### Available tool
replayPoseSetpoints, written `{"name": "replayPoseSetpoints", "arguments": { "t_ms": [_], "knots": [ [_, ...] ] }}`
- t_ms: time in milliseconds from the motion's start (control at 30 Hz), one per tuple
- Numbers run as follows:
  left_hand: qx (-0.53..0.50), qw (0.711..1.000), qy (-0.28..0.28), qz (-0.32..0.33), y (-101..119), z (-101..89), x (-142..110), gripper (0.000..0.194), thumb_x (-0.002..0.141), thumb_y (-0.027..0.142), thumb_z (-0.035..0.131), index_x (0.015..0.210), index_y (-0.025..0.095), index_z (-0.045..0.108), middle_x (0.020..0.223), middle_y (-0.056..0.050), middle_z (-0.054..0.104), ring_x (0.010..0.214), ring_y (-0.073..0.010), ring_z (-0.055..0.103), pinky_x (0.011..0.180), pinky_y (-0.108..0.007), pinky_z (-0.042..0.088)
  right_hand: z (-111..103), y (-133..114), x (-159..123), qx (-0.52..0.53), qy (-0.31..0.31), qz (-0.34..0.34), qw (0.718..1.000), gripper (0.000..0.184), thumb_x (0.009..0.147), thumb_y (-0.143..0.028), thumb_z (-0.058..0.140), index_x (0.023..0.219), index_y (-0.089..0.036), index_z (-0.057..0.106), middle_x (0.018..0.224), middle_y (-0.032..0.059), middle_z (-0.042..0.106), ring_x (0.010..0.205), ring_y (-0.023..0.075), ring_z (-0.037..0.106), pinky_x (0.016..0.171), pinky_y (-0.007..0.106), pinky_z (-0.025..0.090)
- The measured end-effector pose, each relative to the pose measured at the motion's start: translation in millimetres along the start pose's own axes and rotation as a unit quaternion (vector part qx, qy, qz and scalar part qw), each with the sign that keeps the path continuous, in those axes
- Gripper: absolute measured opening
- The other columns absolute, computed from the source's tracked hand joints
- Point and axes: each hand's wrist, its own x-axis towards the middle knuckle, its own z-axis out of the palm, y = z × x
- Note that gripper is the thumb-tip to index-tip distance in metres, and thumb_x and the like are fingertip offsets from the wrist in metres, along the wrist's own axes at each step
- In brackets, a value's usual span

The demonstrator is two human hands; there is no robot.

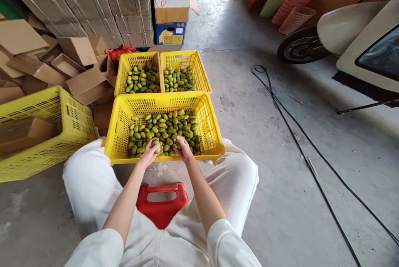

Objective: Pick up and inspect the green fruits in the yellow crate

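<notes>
A wide yellow plastic crate [165,159] stands between my knees, its floor covered with small green and yellowish mangoes [170,127]. Over its near side, my left hand [149,153] is closed around a green mango [157,147]. To the right, my right hand [184,149] has its fingers wrapped round a yellowish-green mango [178,141], partly hidden by the fingers. Both hands are apart, just above the other fruit. Directly behind stand two smaller yellow crates, the left one [122,73] and the right one [203,73], each holding more mangoes.
A red plastic stool [162,206] is under me. Another yellow crate [67,111] at left holds cardboard, beside a heap of open boxes [82,86]. Flattened cardboard [93,1] is stacked behind. A black cable [293,134] crosses the floor at right, near a parked vehicle [346,25].
</notes>
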Motion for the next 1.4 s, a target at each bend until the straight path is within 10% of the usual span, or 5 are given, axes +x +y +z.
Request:
{"name": "replayPoseSetpoints", "arguments": {
  "t_ms": [300,733,967,1200,1400],
  "knots": [
    [0.009,1.0,-0.019,0.021,-3.6,1.2,0.2,0.041,0.061,0.016,0.094,0.085,0.018,0.061,0.076,0.002,0.063,0.066,-0.0104,0.06,0.061,-0.023,0.047,-3.7,-2.0,-0.3,0.037,-0.042,0.033,0.998,0.033,0.069,-0.032,0.078,0.097,-0.027,0.061,0.09,0.0021,0.075,0.092,0.0262,0.075,0.075,0.04,0.062],
    [-0.056,0.998,-0.003,0.009,-4.9,-7.6,1.3,0.032,0.068,0.014,0.089,0.088,0.016,0.064,0.084,-0.002,0.068,0.074,-0.0122,0.065,0.069,-0.025,0.052,-4.2,0.7,-1.0,-0.023,-0.062,0.014,0.998,0.036,0.065,-0.018,0.082,0.083,-0.023,0.052,0.067,-0.006,0.063,0.048,0.0082,0.05,0.043,0.019,0.034],
    [-0.058,0.998,-0.006,0.001,-3.9,-4.1,1.3,0.027,0.071,0.016,0.087,0.086,0.015,0.065,0.068,0.002,0.06,0.057,-0.0086,0.054,0.053,-0.021,0.042,-4.6,-2.6,2.2,0.004,-0.074,0.007,0.997,0.035,0.083,-0.051,0.073,0.075,-0.022,0.054,0.056,-0.0059,0.052,0.041,0.0071,0.041,0.039,0.018,0.03],
    [-0.088,0.996,0.022,-0.012,-0.4,-5.4,3.3,0.015,0.09,0.031,0.067,0.096,0.017,0.067,0.087,-0.006,0.069,0.078,-0.018,0.068,0.066,-0.029,0.056,-9.2,-3.2,3.6,0.07,-0.049,0.004,0.996,0.021,0.075,-0.033,0.07,0.093,-0.025,0.063,0.081,0.0019,0.072,0.075,0.0219,0.07,0.064,0.034,0.059],
    [-0.091,0.996,0.011,0.009,-5.1,-6.3,-1.5,0.028,0.073,0.011,0.084,0.095,0.016,0.067,0.089,-0.004,0.07,0.085,-0.017,0.069,0.085,-0.035,0.058,-3.2,0.3,-0.8,0.027,-0.018,-0.004,0.999,0.033,0.065,-0.022,0.081,0.091,-0.024,0.06,0.08,-0.0034,0.069,0.077,0.018,0.069,0.067,0.029,0.056]
  ]
}}
